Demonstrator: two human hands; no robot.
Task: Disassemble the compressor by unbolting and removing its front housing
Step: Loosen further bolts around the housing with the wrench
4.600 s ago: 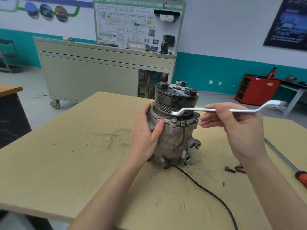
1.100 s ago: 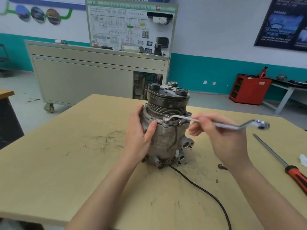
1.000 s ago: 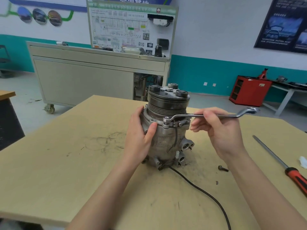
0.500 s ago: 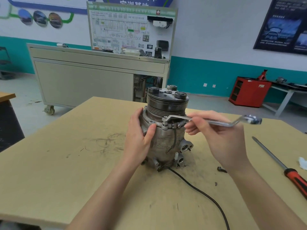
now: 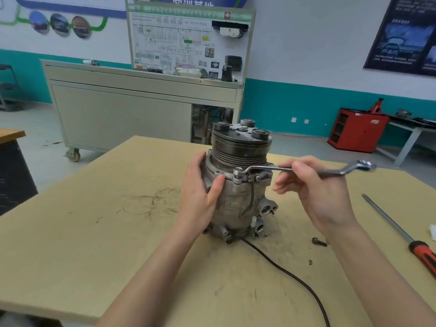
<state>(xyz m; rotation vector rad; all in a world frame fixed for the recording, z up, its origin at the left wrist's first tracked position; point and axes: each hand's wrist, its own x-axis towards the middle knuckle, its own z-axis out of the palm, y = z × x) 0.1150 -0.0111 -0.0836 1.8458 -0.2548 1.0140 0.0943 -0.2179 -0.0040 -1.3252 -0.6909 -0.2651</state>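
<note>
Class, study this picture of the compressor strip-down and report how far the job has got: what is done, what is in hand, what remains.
Done: one loose bolt lies on the table, apparently out. In hand: the left hand grips the compressor while the right hand holds the wrench, its ring end on a flange bolt. Left: free that bolt and any others, then lift off the front housing, which sits in place.

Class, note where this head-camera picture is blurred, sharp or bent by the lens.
Head view: the silver metal wrench smears with motion blur at its far end; the grey ribbed metal compressor is sharp; the wide lens skews the cream wheeled cabinet; shadows are faint.
</note>
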